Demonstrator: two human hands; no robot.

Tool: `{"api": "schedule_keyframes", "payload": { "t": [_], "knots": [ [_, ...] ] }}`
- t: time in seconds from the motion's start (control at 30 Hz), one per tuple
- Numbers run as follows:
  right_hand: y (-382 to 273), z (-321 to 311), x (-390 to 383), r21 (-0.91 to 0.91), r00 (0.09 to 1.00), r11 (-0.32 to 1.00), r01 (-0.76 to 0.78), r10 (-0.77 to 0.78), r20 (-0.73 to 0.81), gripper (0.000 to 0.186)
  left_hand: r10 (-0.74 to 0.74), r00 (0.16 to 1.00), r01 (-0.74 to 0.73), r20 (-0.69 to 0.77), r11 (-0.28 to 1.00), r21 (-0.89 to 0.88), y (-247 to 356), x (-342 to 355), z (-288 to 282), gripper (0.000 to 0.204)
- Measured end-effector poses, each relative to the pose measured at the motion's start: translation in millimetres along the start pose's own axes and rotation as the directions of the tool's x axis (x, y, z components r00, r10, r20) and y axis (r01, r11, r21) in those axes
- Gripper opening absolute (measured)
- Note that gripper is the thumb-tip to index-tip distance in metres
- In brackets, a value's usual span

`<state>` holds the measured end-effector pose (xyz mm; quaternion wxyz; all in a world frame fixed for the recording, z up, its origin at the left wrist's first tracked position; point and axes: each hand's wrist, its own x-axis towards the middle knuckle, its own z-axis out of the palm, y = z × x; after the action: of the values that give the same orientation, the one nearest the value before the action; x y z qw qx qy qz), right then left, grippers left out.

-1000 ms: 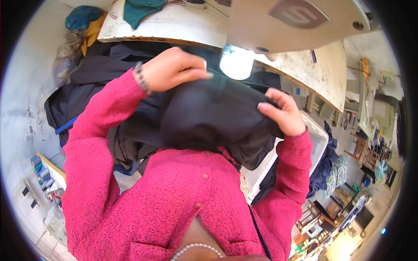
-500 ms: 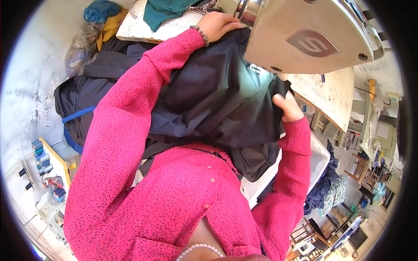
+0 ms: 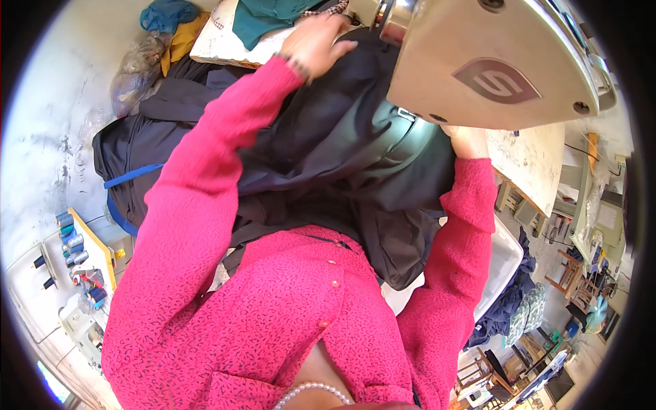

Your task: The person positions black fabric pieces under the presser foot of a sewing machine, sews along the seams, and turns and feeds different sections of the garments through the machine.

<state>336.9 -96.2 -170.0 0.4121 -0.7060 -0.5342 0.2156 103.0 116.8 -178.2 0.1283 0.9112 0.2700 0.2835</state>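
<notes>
Black fabric (image 3: 321, 154) lies in a large bunched heap across my lap and up under the sewing machine (image 3: 437, 68). The machine's lamp lights a patch of it beside a small metal part (image 3: 406, 114), where a seam or fold line runs down the cloth. My left hand (image 3: 318, 46) hovers over the fabric's far edge, thumb apart from the fingers, with nothing seen in it. My right hand (image 3: 469, 142) is at the fabric's right edge, under the machine head; its fingers are hidden there.
A teal cloth (image 3: 263, 20) lies on the white tabletop (image 3: 222, 41) at the far left, near plastic bags (image 3: 137, 68) by the wall. Thread spools (image 3: 72, 239) stand at left. To the right are the worktable (image 3: 536, 164), a white bin (image 3: 502, 263) and dark clothes (image 3: 502, 311).
My left hand has lifted off the fabric and drawn back leftward. My right hand has moved slightly right and its fingers went under the machine head. The lit fabric has shifted and lies smoother.
</notes>
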Motion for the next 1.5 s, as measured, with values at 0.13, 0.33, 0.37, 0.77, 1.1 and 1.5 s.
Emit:
{"api": "schedule_keyframes", "payload": {
  "t": [0.13, 0.33, 0.37, 0.77, 1.1, 1.5],
  "knots": [
    [-16.0, 13.0, -24.9, 0.156, 0.991, 0.987, -0.048, 0.067, -0.120, 0.029, -0.381, 0.772, 0.511, 0.509, 0.848, -0.141, 75.8, -60.2, -33.1, 0.042],
    [-37.5, 32.1, -29.5, 0.159, 0.924, 0.976, 0.148, -0.080, -0.375, 0.016, -0.412, 0.849, 0.525, 0.332, 0.730, -0.437, 109.0, -87.1, 5.7, 0.019],
    [-30.8, 30.9, -30.5, 0.048, 0.932, 0.995, 0.082, -0.059, -0.358, 0.022, -0.416, 0.861, 0.508, 0.292, 0.724, -0.466, 108.5, -87.0, 7.0, 0.015],
    [25.8, 38.5, 31.0, -0.072, 0.932, 0.996, 0.049, -0.071, -0.355, 0.029, -0.384, 0.892, 0.442, 0.239, 0.853, -0.277, 65.9, -50.5, -8.9, 0.012],
    [19.7, 28.8, 23.2, 0.021, 0.965, 0.998, 0.053, -0.046, -0.260, 0.031, -0.046, 0.952, 0.210, 0.303, 0.817, -0.537, 114.0, -72.0, -6.3, 0.064],
    [17.7, 17.2, 7.6, 0.009, 0.971, 0.998, 0.058, -0.054, -0.233, 0.032, 0.029, 0.889, 0.250, 0.457, 0.806, -0.536, 107.5, -62.2, -13.5, 0.083]
  ]
}}
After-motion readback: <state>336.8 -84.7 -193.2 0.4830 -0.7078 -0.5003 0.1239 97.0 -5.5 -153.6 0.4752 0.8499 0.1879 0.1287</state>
